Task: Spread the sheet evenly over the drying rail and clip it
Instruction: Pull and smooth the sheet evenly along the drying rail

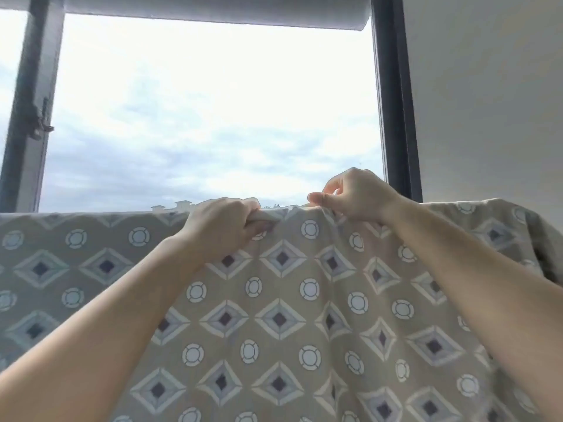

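Observation:
A beige sheet [280, 318] with a pattern of blue diamonds and white circles hangs over a rail that the cloth hides. Its top fold runs level across the frame, and its right end droops by the wall. My left hand [224, 225] is closed around the top fold, gripping sheet and hidden rail together. Just to the right, my right hand [353, 193] pinches the top edge of the sheet between thumb and fingers. No clip shows in either hand.
Behind the sheet is a large window [213, 117] with cloudy sky and distant rooftops. Dark frame posts stand at left [27, 111] and right [394, 102]. A white wall [487, 102] fills the right side.

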